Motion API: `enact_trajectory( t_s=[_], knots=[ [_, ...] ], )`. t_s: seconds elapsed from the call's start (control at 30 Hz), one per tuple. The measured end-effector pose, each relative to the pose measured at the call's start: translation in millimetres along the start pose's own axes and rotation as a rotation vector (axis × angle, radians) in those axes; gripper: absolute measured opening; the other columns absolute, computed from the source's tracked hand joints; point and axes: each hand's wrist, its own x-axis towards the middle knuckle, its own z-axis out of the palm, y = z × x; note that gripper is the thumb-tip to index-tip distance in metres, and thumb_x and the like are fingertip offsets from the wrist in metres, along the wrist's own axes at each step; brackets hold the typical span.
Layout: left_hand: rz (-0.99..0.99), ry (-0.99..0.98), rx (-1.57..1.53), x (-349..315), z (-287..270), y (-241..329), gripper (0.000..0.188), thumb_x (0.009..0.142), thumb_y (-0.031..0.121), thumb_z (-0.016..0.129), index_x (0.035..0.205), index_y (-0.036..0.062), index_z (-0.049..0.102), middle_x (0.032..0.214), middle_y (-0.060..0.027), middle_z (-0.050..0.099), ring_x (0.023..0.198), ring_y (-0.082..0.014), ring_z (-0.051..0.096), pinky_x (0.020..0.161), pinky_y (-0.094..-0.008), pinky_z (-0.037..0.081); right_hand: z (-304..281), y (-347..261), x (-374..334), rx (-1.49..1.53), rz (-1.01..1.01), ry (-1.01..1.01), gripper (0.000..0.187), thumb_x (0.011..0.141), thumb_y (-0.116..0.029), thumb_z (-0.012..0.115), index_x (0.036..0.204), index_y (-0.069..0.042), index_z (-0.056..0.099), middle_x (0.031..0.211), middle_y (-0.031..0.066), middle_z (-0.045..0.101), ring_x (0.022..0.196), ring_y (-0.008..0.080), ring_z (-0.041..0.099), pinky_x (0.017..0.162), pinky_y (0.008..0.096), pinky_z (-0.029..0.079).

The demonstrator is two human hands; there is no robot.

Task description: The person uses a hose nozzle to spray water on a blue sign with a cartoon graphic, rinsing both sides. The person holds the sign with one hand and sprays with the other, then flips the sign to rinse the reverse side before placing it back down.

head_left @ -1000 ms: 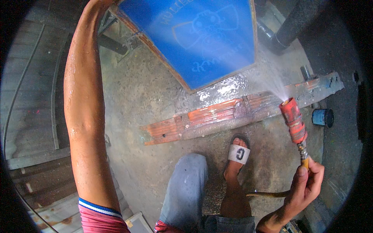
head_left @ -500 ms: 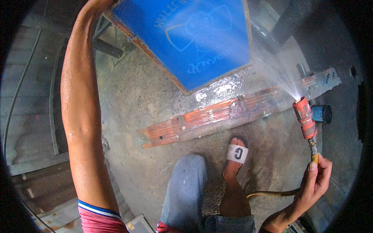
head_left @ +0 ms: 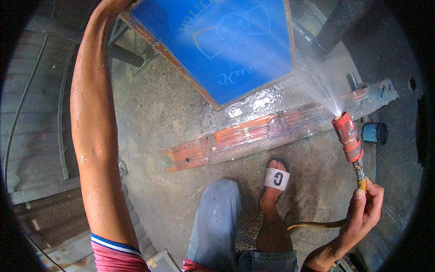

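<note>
A blue printing screen point(head_left: 240, 50) in a worn wooden frame stands tilted at the top, with a faint drawing and lettering on its face. My wet left arm reaches up to its upper left corner. There my left hand point(head_left: 117, 4) is closed on the frame's edge, its fingertips cut off by the picture's edge. In my right hand point(head_left: 368, 206) is a yellow hose, pinched just behind its red spray nozzle point(head_left: 348, 136). From the nozzle a fan of water point(head_left: 324, 93) shoots up and left onto the screen's lower right part.
A low ledge of broken orange brick and mortar point(head_left: 244, 131) crosses the wet concrete floor point(head_left: 149, 122). A small blue can point(head_left: 374, 133) lies right of the nozzle, and a dark pipe point(head_left: 335, 31) stands beyond. Corrugated sheets point(head_left: 36, 104) line the left. My sandalled foot point(head_left: 275, 179) is below the ledge.
My right hand and the nozzle have shifted slightly left, and the spray has moved left with them. The screen and my left arm have hardly moved.
</note>
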Motion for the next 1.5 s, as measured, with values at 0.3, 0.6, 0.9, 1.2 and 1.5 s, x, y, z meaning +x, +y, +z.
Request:
enact_trajectory(
  t_s=[0.3, 0.6, 0.9, 1.2, 1.5],
  knots=[
    [-0.012, -0.02, -0.043, 3, -2, -5, 0.038, 0.086, -0.003, 0.052, 0.124, 0.0016, 0.058, 0.108, -0.0095, 0.066, 0.097, -0.0207, 0.061, 0.086, -0.0319, 0.048, 4, 1, 0, -0.049, -0.039, 0.012, 0.018, 0.093, -0.015, 0.056, 0.102, 0.001, 0.055, 0.074, -0.006, 0.041, 0.06, 0.0011, 0.033, 0.052, 0.016, 0.023],
    [0.007, -0.018, -0.008, 2, -4, -4, 0.04, 0.084, -0.003, 0.053, 0.123, 0.0021, 0.059, 0.108, -0.011, 0.066, 0.097, -0.0214, 0.062, 0.086, -0.0328, 0.048, 6, 1, 1, -0.08, -0.068, 0.011, 0.017, 0.093, -0.013, 0.055, 0.102, 0.001, 0.055, 0.074, -0.006, 0.041, 0.061, 0.0012, 0.033, 0.052, 0.0159, 0.023],
    [0.001, 0.004, 0.031, 6, 3, -7, 0.041, 0.083, -0.002, 0.054, 0.123, 0.0033, 0.059, 0.106, -0.0107, 0.067, 0.093, -0.0204, 0.062, 0.083, -0.0322, 0.049, 9, -5, 1, -0.049, -0.033, 0.027, 0.016, 0.093, -0.013, 0.056, 0.101, 0.0, 0.055, 0.074, -0.006, 0.041, 0.061, 0.0011, 0.033, 0.053, 0.0161, 0.023],
    [0.012, -0.01, -0.006, 4, 8, -6, 0.041, 0.083, -0.003, 0.054, 0.123, 0.0025, 0.059, 0.106, -0.0093, 0.067, 0.093, -0.0191, 0.061, 0.083, -0.0314, 0.049, 8, -6, 3, -0.055, -0.024, 0.055, 0.017, 0.093, -0.015, 0.056, 0.101, 0.0, 0.055, 0.074, -0.0065, 0.04, 0.061, 0.0009, 0.032, 0.052, 0.0163, 0.022],
    [-0.046, -0.011, -0.044, 0, -10, -2, 0.039, 0.085, -0.005, 0.053, 0.123, 0.002, 0.059, 0.106, -0.0087, 0.066, 0.094, -0.0188, 0.061, 0.083, -0.0308, 0.048, 8, -2, 6, -0.02, -0.046, 0.043, 0.017, 0.093, -0.015, 0.055, 0.102, 0.0, 0.056, 0.074, -0.0067, 0.041, 0.061, 0.0003, 0.032, 0.052, 0.0155, 0.021]
  ],
)
